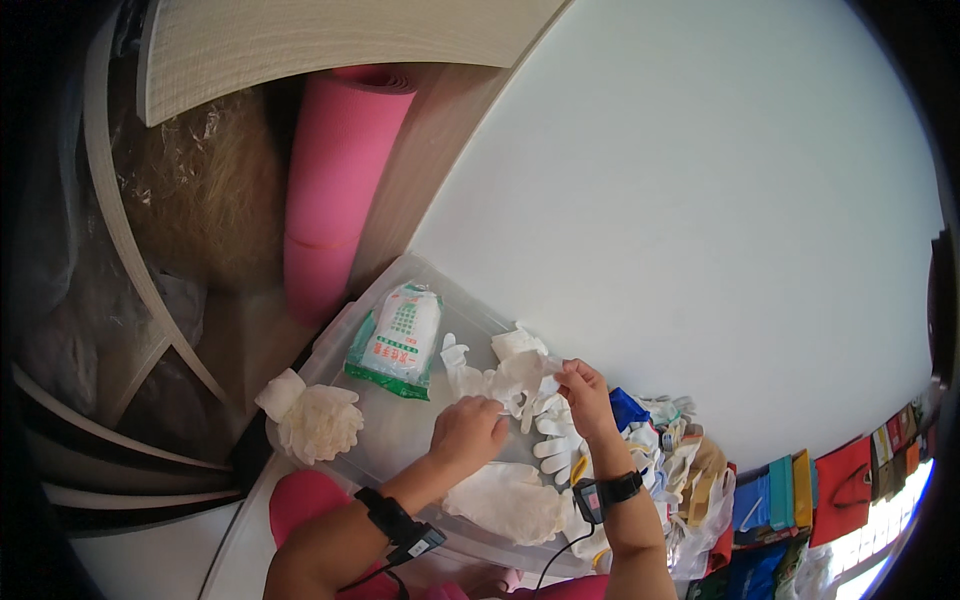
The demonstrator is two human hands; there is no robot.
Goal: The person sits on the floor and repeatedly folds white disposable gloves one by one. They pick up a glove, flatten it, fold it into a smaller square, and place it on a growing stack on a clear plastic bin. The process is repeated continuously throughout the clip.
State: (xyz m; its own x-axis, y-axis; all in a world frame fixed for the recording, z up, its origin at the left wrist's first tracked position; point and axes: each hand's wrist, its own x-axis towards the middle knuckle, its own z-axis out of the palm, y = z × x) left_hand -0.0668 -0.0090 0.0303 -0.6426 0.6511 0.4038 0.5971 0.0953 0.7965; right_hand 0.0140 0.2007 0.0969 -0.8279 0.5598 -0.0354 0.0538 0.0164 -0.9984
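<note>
Between my hands hangs a thin white glove (517, 375). My right hand (583, 390) pinches its edge between thumb and fingers. My left hand (469, 431) is at the glove's lower left, fingers curled, their tips partly hidden; whether it grips the glove is unclear. Under and behind lie more white gloves, one of them (459, 364) to the left. A green and white plastic packet (397, 337) lies on the clear plastic bin lid (382, 427). A bundle of cream gloves (319, 420) rests at the lid's left edge, and a flat stack of cream gloves (506, 502) lies nearer me.
Mixed work gloves (660, 450) are heaped at the right, beside a clear plastic bag (705, 525). A white wall (675, 225) rises behind the lid. A rolled pink mat (341, 187) stands in the wooden cabinet (337, 30). Colourful bags and boxes (780, 495) line the far right.
</note>
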